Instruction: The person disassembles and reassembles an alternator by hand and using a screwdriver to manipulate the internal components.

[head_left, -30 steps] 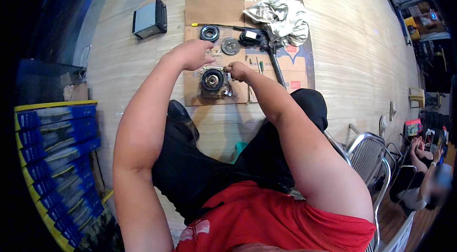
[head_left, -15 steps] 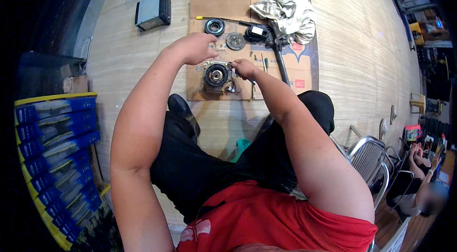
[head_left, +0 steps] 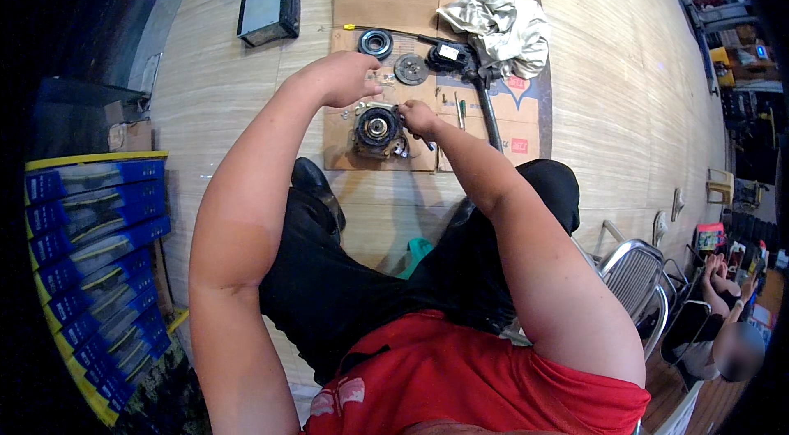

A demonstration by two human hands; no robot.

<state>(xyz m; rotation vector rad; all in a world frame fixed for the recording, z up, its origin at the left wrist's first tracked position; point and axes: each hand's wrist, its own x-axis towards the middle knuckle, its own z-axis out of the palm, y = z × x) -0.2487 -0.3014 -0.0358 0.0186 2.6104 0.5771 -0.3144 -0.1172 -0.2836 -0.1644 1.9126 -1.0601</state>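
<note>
On the cardboard sheet point(head_left: 386, 4) in front of me sits a metal compressor point(head_left: 377, 129) with a dark round coil on its upturned face. The fingers of my right hand point(head_left: 419, 119) are closed at its upper right edge, gripping it there. My left hand point(head_left: 349, 78) hovers beyond its upper left side, fingers apart, holding nothing. Just past my left fingertips lies a black pulley ring point(head_left: 376, 44). A round grey clutch plate point(head_left: 411, 69) rests to the right of the pulley. Small loose parts lie between the hands, too small to name.
Right of the compressor lie a green-handled screwdriver point(head_left: 462, 114) and a long black tool point(head_left: 485, 106). A crumpled pale cloth point(head_left: 505, 28) covers the cardboard's far right corner. A grey box-shaped unit point(head_left: 269, 12) stands far left. Blue boxes point(head_left: 103, 238) are stacked at left; a metal chair point(head_left: 633, 266) stands right.
The whole view has shifted slightly. Both hands keep nearly the same places, the right at the compressor's edge and the left above its upper left side.
</note>
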